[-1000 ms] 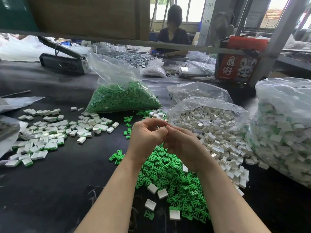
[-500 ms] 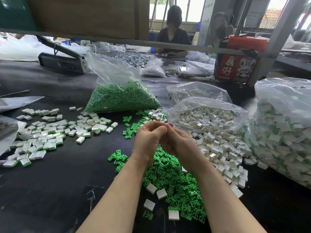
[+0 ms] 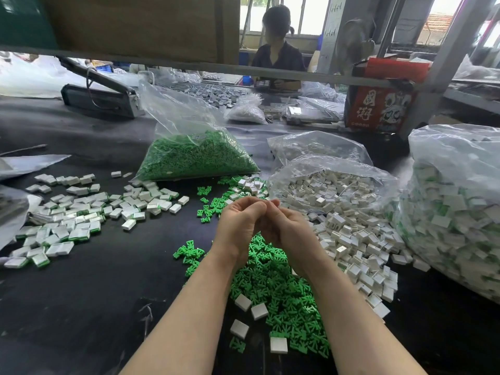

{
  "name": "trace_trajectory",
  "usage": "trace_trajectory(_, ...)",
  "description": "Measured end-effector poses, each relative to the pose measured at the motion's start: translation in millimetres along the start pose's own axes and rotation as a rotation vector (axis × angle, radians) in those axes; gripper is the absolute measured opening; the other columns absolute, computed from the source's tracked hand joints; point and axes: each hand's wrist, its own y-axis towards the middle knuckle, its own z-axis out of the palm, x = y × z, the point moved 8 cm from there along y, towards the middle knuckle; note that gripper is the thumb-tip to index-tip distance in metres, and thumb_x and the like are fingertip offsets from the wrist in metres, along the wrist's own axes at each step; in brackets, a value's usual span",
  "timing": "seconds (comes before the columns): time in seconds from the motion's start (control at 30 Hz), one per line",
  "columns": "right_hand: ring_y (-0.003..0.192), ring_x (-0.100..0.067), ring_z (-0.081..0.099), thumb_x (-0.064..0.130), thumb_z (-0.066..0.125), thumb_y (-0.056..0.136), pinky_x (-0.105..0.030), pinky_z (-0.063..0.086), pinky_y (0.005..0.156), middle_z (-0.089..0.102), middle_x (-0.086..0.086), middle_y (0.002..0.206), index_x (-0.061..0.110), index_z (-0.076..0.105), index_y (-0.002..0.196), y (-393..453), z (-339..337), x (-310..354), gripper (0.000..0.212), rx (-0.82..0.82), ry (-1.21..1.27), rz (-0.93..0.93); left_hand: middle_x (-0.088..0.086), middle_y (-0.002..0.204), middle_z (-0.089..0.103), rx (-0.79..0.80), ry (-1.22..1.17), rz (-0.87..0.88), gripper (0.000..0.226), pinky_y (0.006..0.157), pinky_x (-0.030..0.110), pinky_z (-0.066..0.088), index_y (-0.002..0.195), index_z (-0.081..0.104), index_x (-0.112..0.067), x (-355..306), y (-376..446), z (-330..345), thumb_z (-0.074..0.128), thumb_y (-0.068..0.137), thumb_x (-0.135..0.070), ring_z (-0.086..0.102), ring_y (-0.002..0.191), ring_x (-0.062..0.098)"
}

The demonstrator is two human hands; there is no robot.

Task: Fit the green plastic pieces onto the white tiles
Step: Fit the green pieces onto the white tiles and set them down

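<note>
Left hand and right hand curl together above the loose green pieces; what they pinch is hidden. White tiles look light, rigid, best gripped by edges

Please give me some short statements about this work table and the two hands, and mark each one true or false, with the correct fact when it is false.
1. The left hand and the right hand are held together above the loose green pieces. True.
2. The bag of green pieces lies on the near edge of the table, close to the person's elbows. False: it lies beyond the hands, farther back on the table.
3. The open bag of white tiles is to the right of the hands. True.
4. The tiles with green already fitted are spread to the left of the hands. True.
5. The red box stands at the far left. False: it stands at the far right.
</note>
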Motion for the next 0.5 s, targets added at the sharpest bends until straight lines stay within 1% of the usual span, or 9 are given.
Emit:
trace_trajectory(0.2,0.047,-0.007,0.041,0.036,0.05,0.1,-0.021,0.032,0.047,0.048,0.006,0.052,0.009,0.058,0.073,0.3,-2.1,-0.5,0.039,-0.035,-0.053,-0.013,0.023,0.098,0.072,0.003,-0.002,-0.014,0.022,0.047,0.026,0.049,0.074,0.059,-0.003,1.5,0.4,-0.9,0.049,0.091,0.008,0.062,0.054,0.018)
trace_trajectory(0.27,0.046,-0.006,0.039,0.036,0.047,0.102,-0.019,0.031,0.046,0.047,0.008,0.051,0.005,0.06,0.078,0.5,-1.0,-0.1,0.041,-0.047,-0.058,-0.02,0.022,0.095,0.072,0.005,0.009,-0.005,0.021,0.047,0.026,0.049,0.078,0.062,-0.002,0.7,1.1,-2.1,0.049,0.091,0.007,0.061,0.055,0.018)
trace_trajectory(0.33,0.045,-0.004,0.039,0.039,0.043,0.103,-0.016,0.031,0.044,0.047,0.009,0.05,0.004,0.059,0.081,0.4,1.2,0.9,0.044,-0.026,0.0,-0.011,0.018,0.082,0.07,0.011,0.044,0.019,0.018,0.048,0.024,0.049,0.085,0.067,0.0,-1.1,1.7,-3.3,0.051,0.092,0.004,0.06,0.055,0.016)
trace_trajectory(0.4,0.046,-0.006,0.038,0.045,0.037,0.103,-0.018,0.028,0.045,0.046,0.006,0.053,0.009,0.055,0.077,0.1,3.8,2.1,0.047,0.031,0.1,0.021,0.008,0.073,0.07,0.035,0.06,0.046,0.017,0.052,0.02,0.051,0.087,0.072,-0.006,-3.3,2.4,-3.7,0.057,0.092,0.0,0.061,0.056,0.01)
trace_trajectory(0.47,0.047,-0.008,0.035,0.046,0.029,0.104,-0.024,0.019,0.047,0.044,0.003,0.056,0.013,0.052,0.079,-0.1,7.1,3.5,0.047,0.096,0.215,0.062,0.005,0.078,0.073,0.079,0.05,0.065,0.017,0.059,0.017,0.053,0.085,0.076,-0.013,-5.0,3.4,-2.9,0.063,0.089,-0.003,0.066,0.064,0.007)
trace_trajectory(0.5,0.047,-0.009,0.032,0.043,0.027,0.105,-0.028,0.014,0.049,0.043,0.001,0.058,0.014,0.051,0.08,0.0,8.2,4.0,0.046,0.119,0.265,0.08,0.005,0.081,0.074,0.098,0.045,0.072,0.016,0.063,0.016,0.053,0.086,0.077,-0.014,-5.6,3.8,-2.6,0.065,0.088,-0.004,0.068,0.068,0.007)
